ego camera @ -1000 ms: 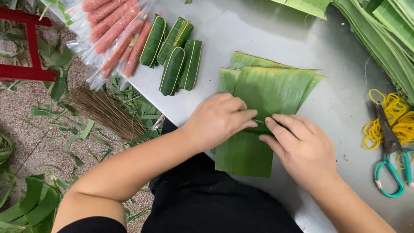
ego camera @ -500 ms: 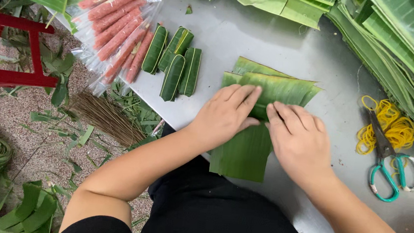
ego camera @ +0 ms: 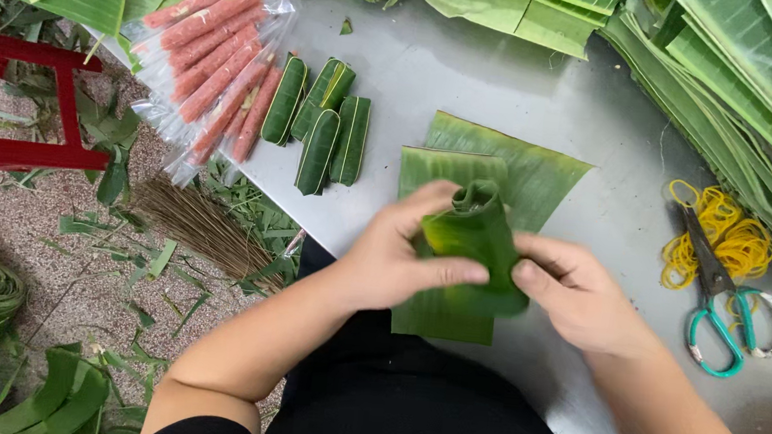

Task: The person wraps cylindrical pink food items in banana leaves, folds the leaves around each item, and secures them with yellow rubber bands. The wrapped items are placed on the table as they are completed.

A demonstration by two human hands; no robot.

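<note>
Low in the frame, the person's black-clothed lap sits against the edge of the grey metal surface (ego camera: 474,66). Just above it, at centre, the left hand (ego camera: 392,259) and right hand (ego camera: 579,294) are both closed around a rolled banana leaf wrap (ego camera: 475,239), thumbs and fingertips pinching its sides and holding it just above the surface. The roll's open, curled end points toward the top of the frame. Beneath the hands lie flat banana leaf pieces (ego camera: 521,164), overlapping one another and reaching down to the surface's near edge.

At the right edge, teal-handled scissors (ego camera: 718,302) rest on a heap of yellow rubber bands (ego camera: 729,233). Left of centre, four finished leaf-wrapped rolls (ego camera: 320,123) lie side by side. Just beyond them, toward the upper left, a clear plastic bag (ego camera: 213,62) holds a bunch of long pink-red sausage sticks, packed lengthwise.

Along the top and the upper right, stacks of long banana leaves (ego camera: 742,81) cover the far side of the surface. At the left, on the speckled floor, stand a red stool (ego camera: 14,101) and a bundle of thin brown sticks (ego camera: 208,225) among leaf scraps.
</note>
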